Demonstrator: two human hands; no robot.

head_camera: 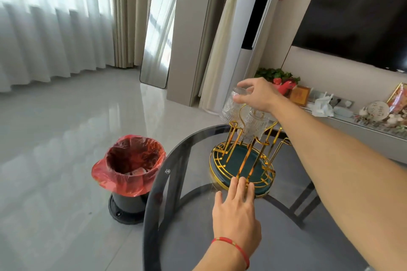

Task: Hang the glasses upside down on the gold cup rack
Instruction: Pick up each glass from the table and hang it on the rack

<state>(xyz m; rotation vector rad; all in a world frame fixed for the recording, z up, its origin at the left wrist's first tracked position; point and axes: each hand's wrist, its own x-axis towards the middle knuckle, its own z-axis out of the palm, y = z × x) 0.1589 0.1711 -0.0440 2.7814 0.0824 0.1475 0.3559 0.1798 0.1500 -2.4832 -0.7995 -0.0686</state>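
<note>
The gold cup rack (242, 160) with a dark green round base stands on a round glass table (198, 237). My right hand (259, 94) grips a clear ribbed glass (231, 105) by its bottom, mouth down, over a far-left prong of the rack. A second ribbed glass (255, 126) hangs upside down on a prong just right of it. My left hand (236, 207) lies flat on the table, fingers together, with the fingertips touching the near rim of the rack's base. A red string bracelet circles that wrist.
A bin with a red plastic liner (130, 167) stands on the tiled floor left of the table. Behind the table runs a low shelf (363, 125) with ornaments, tissues and a plant. A mirror and curtains are further back.
</note>
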